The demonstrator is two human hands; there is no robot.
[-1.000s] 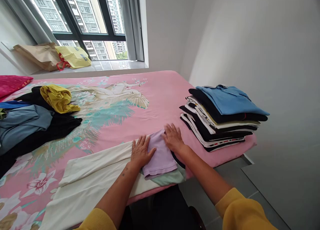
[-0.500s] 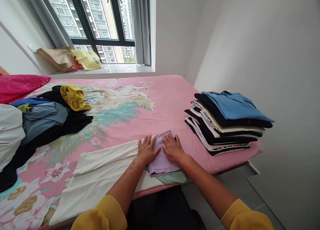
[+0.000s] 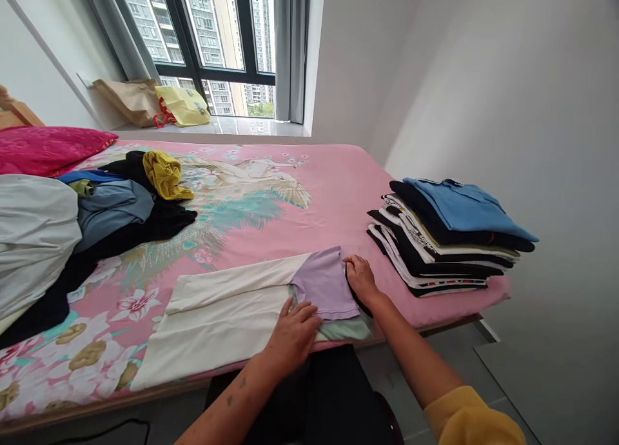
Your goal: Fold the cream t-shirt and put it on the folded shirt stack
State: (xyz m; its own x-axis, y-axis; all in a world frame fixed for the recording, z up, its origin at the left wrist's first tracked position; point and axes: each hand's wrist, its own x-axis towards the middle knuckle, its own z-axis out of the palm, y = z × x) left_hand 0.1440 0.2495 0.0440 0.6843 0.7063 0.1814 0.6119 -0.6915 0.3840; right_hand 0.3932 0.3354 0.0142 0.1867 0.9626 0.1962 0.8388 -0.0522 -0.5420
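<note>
A T-shirt with a white body [image 3: 232,316] and a lilac sleeve [image 3: 326,284] lies folded lengthwise along the front of the bed. The sleeve is turned back flat over the body. Pale green cloth [image 3: 345,329] shows below the sleeve, and a dark collar edge curves at the right end. My left hand [image 3: 294,332] rests at the near edge, below the sleeve, with its fingers apart. At the collar end, the bent fingers of my right hand [image 3: 361,278] close on the shirt's edge; the thumb is hidden.
A tall stack of folded clothes [image 3: 447,238] stands on the bed's right side, a blue shirt [image 3: 457,203] on top. Crumpled clothes [image 3: 116,206] and a magenta pillow [image 3: 53,148] lie at left. Paper bags [image 3: 184,105] sit on the windowsill.
Both hands have lifted off the lilac sleeve. My left hand has come down to the near edge; my right hand has moved right to the collar end. The view has shifted slightly left.
</note>
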